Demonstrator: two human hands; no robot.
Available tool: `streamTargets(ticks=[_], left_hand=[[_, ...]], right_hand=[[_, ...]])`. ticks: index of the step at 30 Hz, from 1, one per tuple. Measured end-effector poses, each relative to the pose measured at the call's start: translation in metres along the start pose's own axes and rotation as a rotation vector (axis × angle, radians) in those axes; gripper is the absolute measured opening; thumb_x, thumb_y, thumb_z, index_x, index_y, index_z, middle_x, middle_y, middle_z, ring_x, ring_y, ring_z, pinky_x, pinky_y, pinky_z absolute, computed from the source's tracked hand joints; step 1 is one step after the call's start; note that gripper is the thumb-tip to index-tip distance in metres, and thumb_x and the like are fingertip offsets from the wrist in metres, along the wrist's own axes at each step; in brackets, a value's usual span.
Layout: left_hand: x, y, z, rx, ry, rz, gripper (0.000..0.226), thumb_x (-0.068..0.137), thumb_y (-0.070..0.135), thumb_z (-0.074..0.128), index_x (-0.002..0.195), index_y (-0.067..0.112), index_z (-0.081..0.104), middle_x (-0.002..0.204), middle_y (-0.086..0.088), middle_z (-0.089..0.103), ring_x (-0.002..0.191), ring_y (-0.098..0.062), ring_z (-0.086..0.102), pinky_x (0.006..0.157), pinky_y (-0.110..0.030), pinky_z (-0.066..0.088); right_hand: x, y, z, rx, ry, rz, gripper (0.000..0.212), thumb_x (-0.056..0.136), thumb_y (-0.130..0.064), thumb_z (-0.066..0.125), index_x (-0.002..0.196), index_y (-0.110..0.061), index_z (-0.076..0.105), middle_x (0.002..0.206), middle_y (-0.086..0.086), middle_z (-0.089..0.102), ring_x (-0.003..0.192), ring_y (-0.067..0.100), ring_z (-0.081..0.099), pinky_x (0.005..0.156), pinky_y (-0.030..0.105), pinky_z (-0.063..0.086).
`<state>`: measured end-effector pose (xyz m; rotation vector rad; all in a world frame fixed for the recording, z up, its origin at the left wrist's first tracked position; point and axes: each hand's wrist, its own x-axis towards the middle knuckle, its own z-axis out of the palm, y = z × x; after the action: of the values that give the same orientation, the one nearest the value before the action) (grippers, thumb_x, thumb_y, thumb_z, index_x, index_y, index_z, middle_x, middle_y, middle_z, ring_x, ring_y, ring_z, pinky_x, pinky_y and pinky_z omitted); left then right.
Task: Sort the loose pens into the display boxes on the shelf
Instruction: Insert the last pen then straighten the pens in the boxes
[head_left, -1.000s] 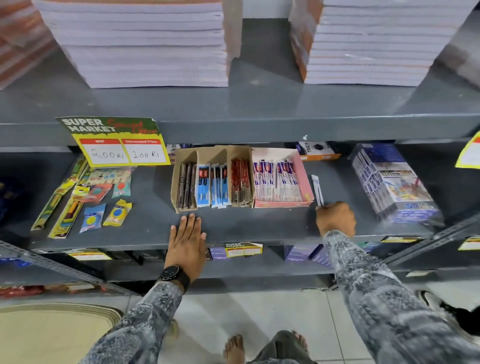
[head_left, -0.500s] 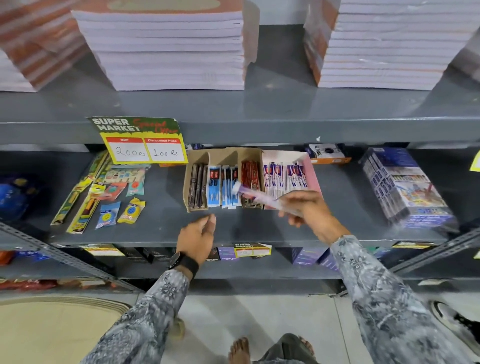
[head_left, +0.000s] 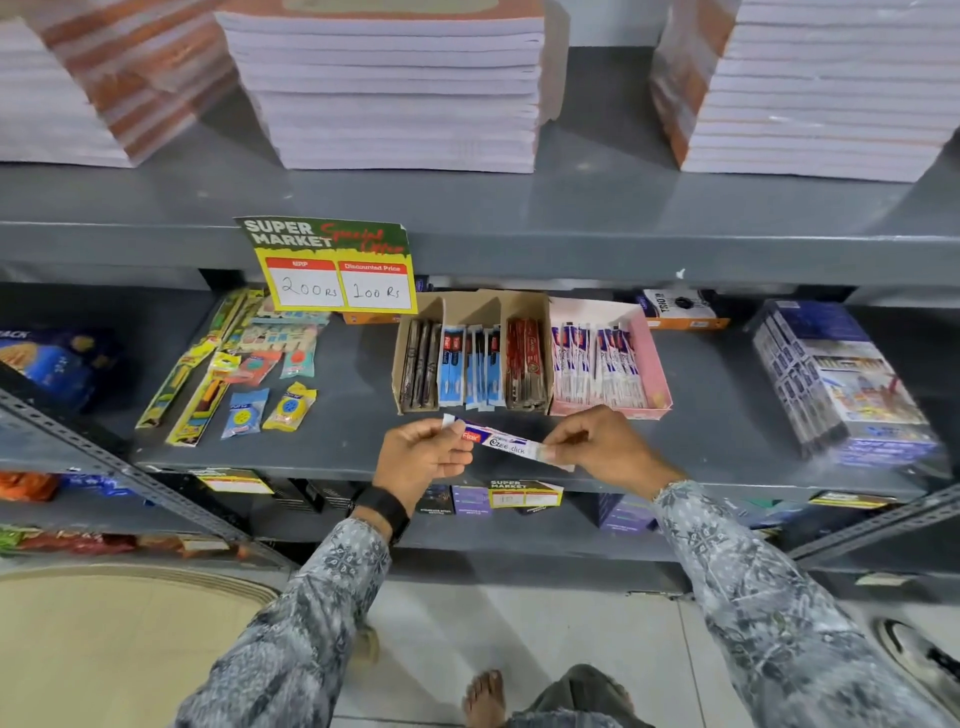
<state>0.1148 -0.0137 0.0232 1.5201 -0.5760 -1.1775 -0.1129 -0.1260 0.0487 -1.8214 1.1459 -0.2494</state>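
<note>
A wrapped white pen (head_left: 506, 443) with red and blue print is held level in front of the middle shelf. My left hand (head_left: 421, 457) pinches its left end and my right hand (head_left: 605, 449) pinches its right end. Just behind stand two display boxes. The brown cardboard box (head_left: 470, 306) holds dark, blue and red packed pens in rows. The pink box (head_left: 652, 364) to its right holds white pens with the same red and blue print as the one I hold.
A yellow price sign (head_left: 337, 270) hangs over the box's left corner. Loose stationery packs (head_left: 244, 374) lie to the left, a large blue wrapped bundle (head_left: 841, 379) to the right. Notebook stacks (head_left: 384, 88) fill the upper shelf. My bare foot (head_left: 483, 696) is on the tiled floor.
My right hand picked the white pen up from the shelf right of the pink box and carried it left. My left hand lifted off the shelf edge and took the pen's other end.
</note>
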Motion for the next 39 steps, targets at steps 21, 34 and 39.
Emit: streamTargets(ticks=[21, 34, 39], left_hand=[[-0.001, -0.022, 0.025, 1.318, 0.025, 0.462, 0.056, 0.103, 0.045, 0.030, 0.153, 0.020, 0.028, 0.162, -0.002, 0.028, 0.137, -0.028, 0.045, 0.101, -0.046, 0.047], [0.085, 0.021, 0.115, 1.661, -0.187, 0.578, 0.071, 0.098, 0.060, 0.008, 0.157, 0.021, -0.006, 0.166, -0.002, -0.008, 0.151, -0.020, -0.014, 0.123, -0.046, -0.005], [0.086, 0.019, 0.110, 1.653, -0.173, 0.611, 0.072, 0.098, 0.060, 0.011, 0.157, 0.023, -0.004, 0.166, -0.003, -0.002, 0.152, -0.021, -0.008, 0.123, -0.048, -0.002]], right_hand=[[0.053, -0.001, -0.068, -0.518, 0.502, 0.388, 0.038, 0.087, -0.012, 0.066, 0.122, -0.001, 0.061, 0.116, 0.021, 0.067, 0.110, 0.044, 0.066, 0.089, 0.048, 0.056], [0.088, 0.005, -0.060, -0.271, 0.301, 0.383, 0.012, 0.078, -0.017, 0.072, 0.075, -0.013, 0.061, 0.075, 0.001, 0.061, 0.083, 0.029, 0.066, 0.082, 0.040, 0.059], [0.088, 0.006, -0.066, -0.021, 0.405, 0.412, 0.008, 0.072, -0.017, 0.060, 0.076, -0.012, 0.063, 0.084, 0.006, 0.071, 0.080, 0.026, 0.069, 0.072, 0.032, 0.060]])
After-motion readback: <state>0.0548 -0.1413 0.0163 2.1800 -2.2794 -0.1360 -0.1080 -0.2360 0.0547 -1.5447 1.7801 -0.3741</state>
